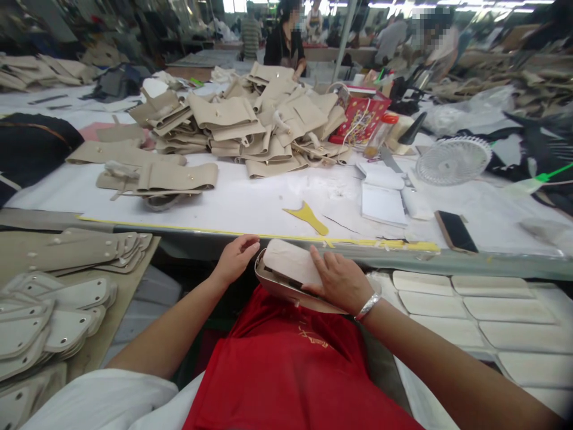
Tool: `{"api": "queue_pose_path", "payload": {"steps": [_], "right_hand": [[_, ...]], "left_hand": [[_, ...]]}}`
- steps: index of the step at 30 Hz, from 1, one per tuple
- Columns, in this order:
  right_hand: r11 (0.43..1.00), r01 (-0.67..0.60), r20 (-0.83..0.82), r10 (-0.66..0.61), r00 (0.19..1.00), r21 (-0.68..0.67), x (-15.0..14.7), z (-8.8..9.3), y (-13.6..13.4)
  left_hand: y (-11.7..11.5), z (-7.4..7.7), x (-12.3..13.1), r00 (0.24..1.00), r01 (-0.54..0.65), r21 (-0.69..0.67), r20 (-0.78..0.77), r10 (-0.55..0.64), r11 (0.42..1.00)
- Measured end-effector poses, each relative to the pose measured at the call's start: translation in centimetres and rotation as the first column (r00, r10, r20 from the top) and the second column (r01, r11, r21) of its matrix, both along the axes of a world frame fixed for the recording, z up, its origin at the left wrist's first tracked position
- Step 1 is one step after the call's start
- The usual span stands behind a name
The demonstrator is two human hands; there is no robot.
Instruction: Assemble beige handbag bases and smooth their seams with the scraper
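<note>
A half-assembled beige bag piece (286, 289) with a curved rim lies on my lap against the table edge. An off-white panel (286, 258) with rounded corners sits over its opening, and a dark gap shows between the two. My right hand (342, 278) grips the panel at its right end, fingers on top and thumb along the near edge. Just left of the bag piece, my left hand (237, 260) is raised with its fingers loosely bent and thumb apart, and I see nothing in it.
Beige bag pieces (233, 119) are heaped on the white table (250, 206). A yellow scraper (308, 218), a phone (455, 232) and a small fan (453, 160) lie on it. Off-white panels (514, 309) are laid out at right; eyeleted pieces (67, 328) are stacked left. People work behind.
</note>
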State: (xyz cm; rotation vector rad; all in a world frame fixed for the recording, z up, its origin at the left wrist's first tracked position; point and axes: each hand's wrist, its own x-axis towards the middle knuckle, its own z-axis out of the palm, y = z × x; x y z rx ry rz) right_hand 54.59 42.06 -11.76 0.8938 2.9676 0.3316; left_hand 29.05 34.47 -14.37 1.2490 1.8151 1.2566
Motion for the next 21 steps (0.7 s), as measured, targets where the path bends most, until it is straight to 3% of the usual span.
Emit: {"api": "queue_pose_path", "payload": {"steps": [2,5,10,12,14,17,19,21], "right_hand": [[0.998,-0.058,0.009,0.058,0.998,-0.002,-0.3,-0.4,-0.1],[0.995,-0.099,0.02,0.099,0.995,-0.012,-0.5,-0.8,-0.3],[0.993,-0.088,0.07,0.094,0.993,-0.084,-0.8,-0.1,-1.2],[0.985,-0.112,0.075,0.122,0.99,-0.13,-1.3,-0.2,-1.4],[0.98,-0.092,0.077,0.107,0.991,-0.178,-1.8,-0.6,-1.0],[0.962,-0.032,0.074,0.054,0.996,-0.273,-2.5,-1.3,0.0],[0.939,-0.007,0.07,0.034,0.997,-0.345,-2.7,-1.2,0.4],[0.905,0.024,0.077,0.01,0.997,-0.424,-2.7,-0.6,0.7]], "left_hand": [[-0.4,-1.2,0.6,0.995,-0.004,-0.034,0.096,0.008,0.999],[-0.4,-3.0,1.5,0.994,0.025,-0.078,0.105,-0.016,0.997],[0.0,-4.2,1.9,0.995,0.07,-0.107,-0.069,-0.077,0.992],[0.0,-4.8,1.5,0.969,0.078,-0.135,-0.223,-0.107,0.988],[0.3,-5.8,1.2,0.895,0.112,-0.079,-0.426,-0.135,0.991],[1.3,-6.5,2.1,0.75,0.22,0.117,-0.655,-0.091,0.968],[1.6,-6.1,3.6,0.668,0.429,0.126,-0.711,-0.22,0.894],[1.6,-5.5,5.1,0.555,0.606,0.014,-0.724,-0.41,0.796]]}}
